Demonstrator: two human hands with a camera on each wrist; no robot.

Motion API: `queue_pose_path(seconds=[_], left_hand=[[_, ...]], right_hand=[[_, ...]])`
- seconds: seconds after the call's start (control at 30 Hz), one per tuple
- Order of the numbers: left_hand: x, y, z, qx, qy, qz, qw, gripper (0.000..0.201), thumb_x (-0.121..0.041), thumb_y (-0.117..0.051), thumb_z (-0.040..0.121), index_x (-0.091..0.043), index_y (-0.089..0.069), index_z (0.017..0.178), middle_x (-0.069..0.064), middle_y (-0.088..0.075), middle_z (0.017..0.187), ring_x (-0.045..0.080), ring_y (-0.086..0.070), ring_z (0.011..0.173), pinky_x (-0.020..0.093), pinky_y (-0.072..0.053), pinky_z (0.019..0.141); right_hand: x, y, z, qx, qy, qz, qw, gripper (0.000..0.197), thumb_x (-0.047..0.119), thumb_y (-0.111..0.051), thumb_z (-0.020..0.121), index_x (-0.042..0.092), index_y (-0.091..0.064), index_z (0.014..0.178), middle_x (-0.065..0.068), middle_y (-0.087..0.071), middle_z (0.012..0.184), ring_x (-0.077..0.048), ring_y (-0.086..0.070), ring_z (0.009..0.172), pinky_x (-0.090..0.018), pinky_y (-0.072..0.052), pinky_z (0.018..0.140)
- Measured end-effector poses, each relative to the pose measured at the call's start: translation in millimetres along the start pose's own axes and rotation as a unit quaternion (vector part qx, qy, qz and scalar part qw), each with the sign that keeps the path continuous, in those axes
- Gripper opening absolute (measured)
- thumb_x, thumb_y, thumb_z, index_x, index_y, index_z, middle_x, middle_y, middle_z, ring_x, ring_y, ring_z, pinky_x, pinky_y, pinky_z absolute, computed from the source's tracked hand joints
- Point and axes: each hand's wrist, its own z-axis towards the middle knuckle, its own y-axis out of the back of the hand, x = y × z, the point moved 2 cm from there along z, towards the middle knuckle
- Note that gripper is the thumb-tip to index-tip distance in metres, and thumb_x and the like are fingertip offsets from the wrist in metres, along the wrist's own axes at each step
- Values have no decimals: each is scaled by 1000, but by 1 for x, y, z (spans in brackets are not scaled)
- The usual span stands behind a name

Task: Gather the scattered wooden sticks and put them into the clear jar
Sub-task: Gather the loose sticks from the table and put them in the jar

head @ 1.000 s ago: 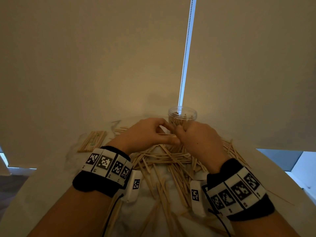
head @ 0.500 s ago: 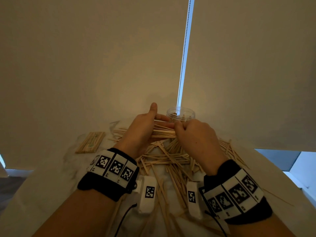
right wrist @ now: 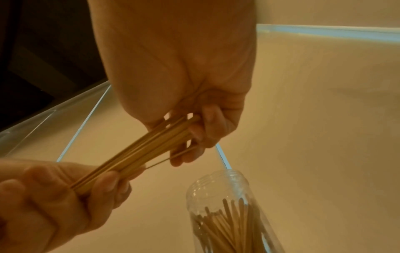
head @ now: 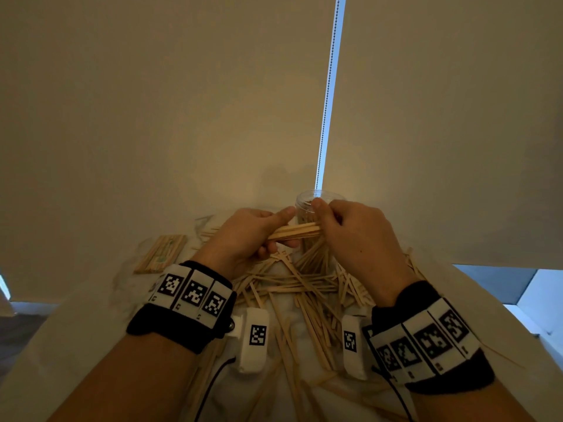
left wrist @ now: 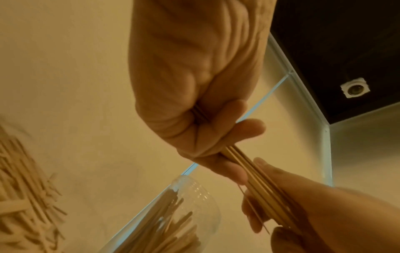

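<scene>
A bundle of wooden sticks (head: 295, 232) lies level in the air just in front of the clear jar (head: 305, 203). My left hand (head: 256, 232) grips its left end, fingers curled round it. My right hand (head: 350, 233) pinches the right end. In the left wrist view the bundle (left wrist: 244, 164) runs from my left hand (left wrist: 207, 133) into the right one, with the jar (left wrist: 190, 205) below. The right wrist view shows the bundle (right wrist: 138, 150) above the jar (right wrist: 225, 205), which holds several upright sticks. Many loose sticks (head: 304, 287) lie scattered on the white table (head: 76, 324).
A neat flat pack of sticks (head: 161, 253) lies at the table's far left. A pale wall rises directly behind the jar, with a bright vertical strip (head: 327, 92). The table's right edge (head: 487, 287) drops off near my right wrist.
Both hands have lifted the gathered sticks off the pile and squared them into a tight bundle, now held higher in front of the jar's mouth.
</scene>
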Motion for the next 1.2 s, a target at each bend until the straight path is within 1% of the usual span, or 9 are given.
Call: queue_pose_path(seconds=[0.23, 0.43, 0.57, 0.67, 0.73, 0.87, 1.0, 1.1, 1.2], left_hand=[[6, -8, 3, 49, 4, -5, 999, 42, -46, -57, 97, -5, -67, 93, 21, -75, 86, 7, -50, 40, 15, -37, 36], [14, -17, 10, 17, 65, -28, 997, 61, -62, -43, 97, -8, -70, 103, 14, -73, 77, 20, -65, 51, 20, -44, 38], [27, -13, 13, -19, 80, -65, 995, 52, -51, -35, 104, -8, -64, 109, 17, -76, 94, 23, -68, 60, 25, -48, 49], [38, -13, 17, -43, 71, -6, 997, 32, -34, -45, 105, -9, -59, 119, 14, -75, 103, 18, -66, 70, 26, -50, 51], [39, -16, 24, -59, 51, 73, 994, 30, -35, -60, 98, -15, -58, 120, 10, -71, 110, 16, -66, 82, 27, -55, 60], [21, -22, 52, -51, 21, 135, 989, 86, -49, -83, 73, -24, -38, 143, 7, -54, 130, 21, -59, 112, 41, -53, 95], [2, -32, 82, -21, -6, 157, 987, 132, -45, -92, 60, -25, -6, 158, 12, -39, 152, 26, -44, 135, 41, -37, 111], [1, -40, 99, 25, -20, 163, 986, 151, -45, -95, 54, -23, 12, 157, -1, -45, 145, 20, -45, 133, 38, -37, 111], [10, -44, 108, 36, -33, 193, 980, 139, -46, -93, 58, -15, -1, 158, -9, -48, 139, 12, -50, 124, 34, -41, 106]], right_hand=[[-12, -14, 0, 62, -7, -42, 997, 62, 60, -35, 96, 18, -57, 57, -1, -53, 51, -19, -55, 54, -31, -38, 51], [-33, -8, 2, 108, -60, -3, 992, 54, 47, -46, 92, 8, -61, 58, -8, -56, 52, -26, -58, 56, -40, -48, 58], [-50, 6, 6, 68, -130, 26, 989, 52, 44, -51, 91, 12, -66, 54, -6, -60, 49, -22, -59, 51, -34, -49, 59], [-58, 18, 15, -9, -160, 48, 986, 49, 45, -52, 92, 17, -69, 56, 0, -59, 47, -18, -57, 49, -28, -41, 53], [-62, 24, 28, -52, -157, 45, 985, 45, 44, -53, 91, 16, -67, 59, -1, -57, 49, -20, -56, 51, -28, -36, 49], [-68, 30, 72, -87, -115, -54, 988, 38, 41, -55, 88, 13, -63, 64, -2, -56, 54, -22, -53, 53, -27, -32, 50], [-56, 16, 123, 28, -23, -203, 978, 29, 37, -61, 83, 13, -56, 67, -1, -52, 62, -27, -58, 66, -28, -37, 56], [-36, -4, 143, 163, 87, -253, 950, 34, 36, -68, 85, 16, -55, 60, 2, -52, 59, -23, -59, 69, -28, -38, 59], [-26, -25, 147, 266, 135, -289, 910, 41, 47, -67, 87, 10, -66, 71, -1, -59, 65, -21, -58, 71, -29, -41, 61]])
